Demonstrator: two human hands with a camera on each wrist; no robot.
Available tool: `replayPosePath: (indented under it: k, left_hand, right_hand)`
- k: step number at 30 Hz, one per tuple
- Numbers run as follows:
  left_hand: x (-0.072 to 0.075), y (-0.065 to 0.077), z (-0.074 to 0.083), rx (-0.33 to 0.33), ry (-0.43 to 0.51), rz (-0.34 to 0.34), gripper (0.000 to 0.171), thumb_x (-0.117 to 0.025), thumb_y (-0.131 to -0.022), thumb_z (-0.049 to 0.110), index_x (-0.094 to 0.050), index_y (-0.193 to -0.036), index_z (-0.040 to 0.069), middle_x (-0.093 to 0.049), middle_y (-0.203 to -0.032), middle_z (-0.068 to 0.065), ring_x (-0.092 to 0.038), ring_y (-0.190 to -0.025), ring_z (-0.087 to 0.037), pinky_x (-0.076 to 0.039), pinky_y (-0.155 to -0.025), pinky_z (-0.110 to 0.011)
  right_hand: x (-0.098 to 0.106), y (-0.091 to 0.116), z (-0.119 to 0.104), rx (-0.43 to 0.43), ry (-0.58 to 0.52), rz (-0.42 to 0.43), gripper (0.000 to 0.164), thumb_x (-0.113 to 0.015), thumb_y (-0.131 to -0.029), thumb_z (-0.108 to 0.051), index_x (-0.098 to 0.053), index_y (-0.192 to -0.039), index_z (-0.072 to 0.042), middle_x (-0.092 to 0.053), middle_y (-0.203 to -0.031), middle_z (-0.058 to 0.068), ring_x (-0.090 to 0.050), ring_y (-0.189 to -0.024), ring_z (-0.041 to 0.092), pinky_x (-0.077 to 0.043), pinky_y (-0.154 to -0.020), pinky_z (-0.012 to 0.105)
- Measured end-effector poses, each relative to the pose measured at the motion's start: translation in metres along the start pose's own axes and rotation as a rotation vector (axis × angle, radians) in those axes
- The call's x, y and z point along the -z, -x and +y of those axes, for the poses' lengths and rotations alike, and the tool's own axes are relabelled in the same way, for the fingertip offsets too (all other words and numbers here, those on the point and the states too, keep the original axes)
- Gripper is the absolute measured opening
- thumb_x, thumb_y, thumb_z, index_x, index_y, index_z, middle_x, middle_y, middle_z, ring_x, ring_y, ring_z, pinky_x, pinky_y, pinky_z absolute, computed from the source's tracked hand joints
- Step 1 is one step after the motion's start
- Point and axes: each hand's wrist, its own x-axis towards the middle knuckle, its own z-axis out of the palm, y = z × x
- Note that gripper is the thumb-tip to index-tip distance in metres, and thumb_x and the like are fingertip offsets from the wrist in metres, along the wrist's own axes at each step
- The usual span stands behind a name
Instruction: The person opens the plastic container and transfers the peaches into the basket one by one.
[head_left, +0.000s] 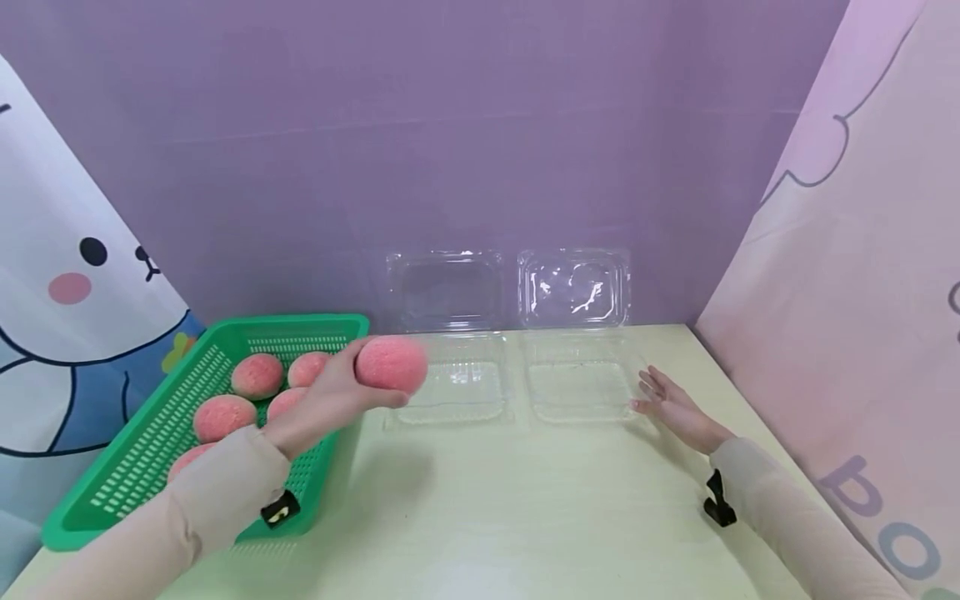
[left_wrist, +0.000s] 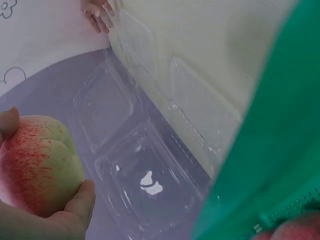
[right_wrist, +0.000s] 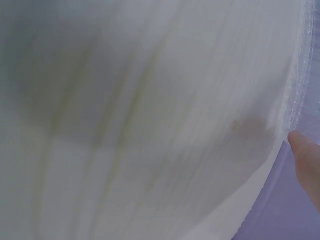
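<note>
My left hand [head_left: 337, 390] holds a peach [head_left: 392, 365] up between thumb and fingers, beside the basket's right rim. In the left wrist view this peach [left_wrist: 42, 165] shows a red-flecked side and a pale green side with a crease. Two clear plastic clamshell boxes stand side by side with raised lids, the left box [head_left: 461, 408] partly behind the peach. At the right side of the right box [head_left: 577, 408], my right hand [head_left: 672, 408] has its fingers loosely extended, fingertips right at the wall. One right finger [right_wrist: 306, 160] appears beside the clear plastic in the right wrist view.
A green mesh basket [head_left: 330, 321] on the left holds several more peaches [head_left: 257, 377]. Both lids, left [head_left: 450, 292] and right [head_left: 574, 287], lean against the purple back wall [head_left: 480, 150]. A pink printed panel [head_left: 862, 333] borders the pale table [head_left: 510, 508] on the right.
</note>
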Motion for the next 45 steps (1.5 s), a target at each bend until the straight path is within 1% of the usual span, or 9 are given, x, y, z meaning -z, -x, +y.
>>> replayPosePath:
  k: [8,13,21,24,27,34,37,40,45]
  left_hand:
    - [0.030,0.017,-0.023,0.011,0.005,0.087,0.107,-0.075,-0.067,0.053,-0.014,-0.147,0.015,-0.037,-0.138,-0.014,-0.043,-0.119,-0.031,-0.048,-0.087,-0.046]
    - [0.043,0.028,-0.034,0.086,-0.009,0.118,0.111,-0.071,-0.067,0.058,-0.008,-0.147,0.016,-0.029,-0.141,-0.017,-0.038,-0.119,-0.034,-0.049,-0.082,-0.044]
    - [0.054,0.038,-0.063,0.043,0.048,0.175,0.096,-0.070,-0.073,0.051,-0.014,-0.144,0.020,-0.033,-0.138,-0.011,-0.036,-0.118,-0.029,-0.047,-0.083,-0.041]
    - [0.057,0.036,-0.075,0.040,0.039,0.169,0.095,-0.068,-0.075,0.051,-0.012,-0.146,0.022,-0.034,-0.139,-0.012,-0.036,-0.120,-0.029,-0.045,-0.086,-0.043]
    - [0.059,0.032,-0.090,0.048,0.007,0.160,0.098,-0.067,-0.076,0.050,-0.010,-0.147,0.015,-0.032,-0.139,-0.016,-0.038,-0.119,-0.029,-0.044,-0.088,-0.043]
    - [0.062,0.026,-0.129,0.019,-0.073,0.162,0.082,-0.070,-0.076,0.044,-0.029,-0.132,0.002,-0.039,-0.127,-0.014,-0.047,-0.105,-0.022,-0.045,-0.077,-0.023]
    - [0.062,0.027,-0.138,0.070,-0.125,0.131,0.083,-0.069,-0.076,0.049,-0.027,-0.130,0.002,-0.039,-0.126,-0.017,-0.045,-0.104,-0.026,-0.043,-0.076,-0.028]
    - [0.063,0.029,-0.143,0.138,-0.200,0.071,0.098,-0.064,-0.075,0.057,-0.017,-0.140,0.002,-0.035,-0.133,-0.023,-0.042,-0.110,-0.034,-0.043,-0.078,-0.039]
    - [0.063,0.027,-0.147,0.148,-0.211,-0.012,0.107,-0.063,-0.077,0.055,-0.002,-0.145,-0.001,-0.023,-0.142,-0.027,-0.035,-0.116,-0.037,-0.042,-0.084,-0.047]
  right_hand:
    - [-0.001,-0.002,0.001,0.004,-0.006,-0.005,0.090,-0.053,-0.092,-0.023,0.018,-0.143,-0.003,0.005,-0.153,0.018,-0.002,-0.138,0.042,-0.010,-0.108,0.060]
    - [0.000,-0.004,0.000,0.005,-0.015,-0.003,0.091,-0.054,-0.091,-0.023,0.018,-0.143,-0.003,0.006,-0.153,0.018,-0.001,-0.138,0.041,-0.009,-0.108,0.060]
    - [0.002,-0.003,0.000,0.010,0.009,-0.009,0.092,-0.054,-0.091,-0.027,0.018,-0.143,-0.004,0.004,-0.153,0.019,-0.002,-0.138,0.041,-0.011,-0.108,0.060]
    - [0.003,-0.002,0.000,0.014,0.020,-0.003,0.091,-0.053,-0.092,-0.027,0.019,-0.143,-0.004,0.004,-0.153,0.019,-0.002,-0.138,0.042,-0.011,-0.108,0.061]
    - [0.003,-0.001,0.000,0.016,0.020,-0.002,0.091,-0.053,-0.092,-0.027,0.019,-0.143,-0.004,0.004,-0.153,0.019,-0.002,-0.138,0.042,-0.011,-0.108,0.061]
    - [0.002,-0.001,0.002,0.010,0.017,-0.008,0.091,-0.053,-0.092,-0.027,0.019,-0.143,-0.003,0.005,-0.153,0.018,-0.002,-0.138,0.042,-0.010,-0.108,0.061]
    - [0.002,0.000,0.002,0.010,0.014,-0.003,0.091,-0.053,-0.092,-0.026,0.019,-0.143,-0.004,0.005,-0.153,0.018,-0.002,-0.138,0.042,-0.010,-0.108,0.061]
    - [0.002,-0.001,0.002,0.011,0.009,-0.004,0.091,-0.053,-0.092,-0.027,0.019,-0.143,-0.004,0.005,-0.153,0.018,-0.001,-0.138,0.041,-0.010,-0.108,0.060]
    - [0.003,0.000,0.002,0.012,0.013,-0.001,0.091,-0.053,-0.092,-0.026,0.018,-0.143,-0.003,0.005,-0.153,0.018,-0.002,-0.138,0.042,-0.010,-0.108,0.061]
